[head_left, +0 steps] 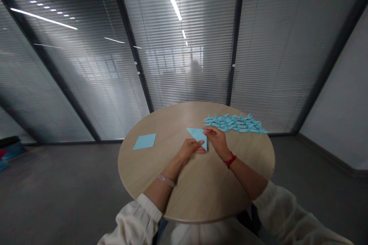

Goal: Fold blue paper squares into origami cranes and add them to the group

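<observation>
Between my hands is a light blue sheet of origami paper [196, 134], folded into a triangle. My left hand [191, 148] grips its lower part, thumb on top and fingers beneath. At the paper's upper right corner, my right hand [216, 138] pinches the edge with thumb and fingertips. Just beyond the right hand, several folded blue paper cranes [234, 122] stand close together in rows. To the left lies a flat blue stack or sheet of paper [144, 141]; its thickness is hard to tell.
Everything rests on a round wooden table [201, 191]. Behind it stands a glass wall with blinds [189, 84] and dark frames. A white wall [342, 95] rises at the right. Dark and blue items [13, 147] sit on the floor at far left.
</observation>
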The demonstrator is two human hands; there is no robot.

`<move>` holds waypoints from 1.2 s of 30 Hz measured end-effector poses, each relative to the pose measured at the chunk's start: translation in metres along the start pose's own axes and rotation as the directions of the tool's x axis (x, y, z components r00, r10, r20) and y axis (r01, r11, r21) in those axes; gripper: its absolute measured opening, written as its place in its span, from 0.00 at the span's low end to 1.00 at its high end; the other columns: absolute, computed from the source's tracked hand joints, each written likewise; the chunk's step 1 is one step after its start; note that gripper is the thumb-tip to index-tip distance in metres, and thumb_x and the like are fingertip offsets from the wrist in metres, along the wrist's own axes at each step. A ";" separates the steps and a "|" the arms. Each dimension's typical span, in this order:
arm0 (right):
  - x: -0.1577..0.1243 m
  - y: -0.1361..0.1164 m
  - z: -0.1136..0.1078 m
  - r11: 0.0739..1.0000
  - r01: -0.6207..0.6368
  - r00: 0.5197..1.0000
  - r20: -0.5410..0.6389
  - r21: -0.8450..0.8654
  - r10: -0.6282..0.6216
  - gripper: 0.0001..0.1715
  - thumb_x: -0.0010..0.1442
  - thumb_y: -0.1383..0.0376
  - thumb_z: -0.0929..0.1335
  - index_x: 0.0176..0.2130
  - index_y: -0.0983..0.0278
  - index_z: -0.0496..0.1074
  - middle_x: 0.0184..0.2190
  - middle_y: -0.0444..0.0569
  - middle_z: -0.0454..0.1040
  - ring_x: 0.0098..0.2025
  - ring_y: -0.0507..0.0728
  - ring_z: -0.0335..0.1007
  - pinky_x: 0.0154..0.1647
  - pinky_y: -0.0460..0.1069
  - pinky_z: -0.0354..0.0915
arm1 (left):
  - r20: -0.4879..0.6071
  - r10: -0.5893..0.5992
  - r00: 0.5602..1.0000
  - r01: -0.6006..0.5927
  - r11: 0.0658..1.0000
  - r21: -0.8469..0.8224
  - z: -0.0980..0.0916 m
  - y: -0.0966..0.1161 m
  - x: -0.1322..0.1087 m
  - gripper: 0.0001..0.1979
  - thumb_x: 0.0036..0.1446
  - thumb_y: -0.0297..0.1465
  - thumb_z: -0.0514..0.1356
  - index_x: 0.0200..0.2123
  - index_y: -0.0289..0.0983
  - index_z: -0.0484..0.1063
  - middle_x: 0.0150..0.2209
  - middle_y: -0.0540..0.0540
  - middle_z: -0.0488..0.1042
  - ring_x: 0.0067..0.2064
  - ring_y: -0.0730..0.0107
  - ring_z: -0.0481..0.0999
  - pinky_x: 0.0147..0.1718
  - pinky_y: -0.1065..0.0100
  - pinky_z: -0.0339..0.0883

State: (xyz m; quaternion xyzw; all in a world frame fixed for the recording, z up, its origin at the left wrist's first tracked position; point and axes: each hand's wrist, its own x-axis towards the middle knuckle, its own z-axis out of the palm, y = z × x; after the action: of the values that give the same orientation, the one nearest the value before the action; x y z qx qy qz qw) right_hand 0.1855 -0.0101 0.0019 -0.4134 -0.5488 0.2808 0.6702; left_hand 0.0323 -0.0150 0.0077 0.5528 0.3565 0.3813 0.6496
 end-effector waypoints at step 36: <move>0.000 -0.001 0.001 0.996 -0.040 0.994 -0.100 0.078 0.048 0.22 0.46 0.51 0.72 0.36 0.65 0.76 0.28 0.49 0.76 0.30 0.55 0.70 0.31 0.49 0.66 | 0.218 -0.105 0.970 0.090 0.993 0.078 -0.001 -0.005 -0.001 0.27 0.45 0.50 0.65 0.30 0.27 0.74 0.30 0.32 0.79 0.30 0.59 0.80 0.33 0.60 0.72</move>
State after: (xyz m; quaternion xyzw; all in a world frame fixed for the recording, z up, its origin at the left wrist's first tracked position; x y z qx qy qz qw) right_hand 0.1847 -0.0109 0.0030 -0.4133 -0.4936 0.2946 0.7062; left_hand 0.0310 -0.0161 0.0030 0.5954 0.3212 0.2725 0.6842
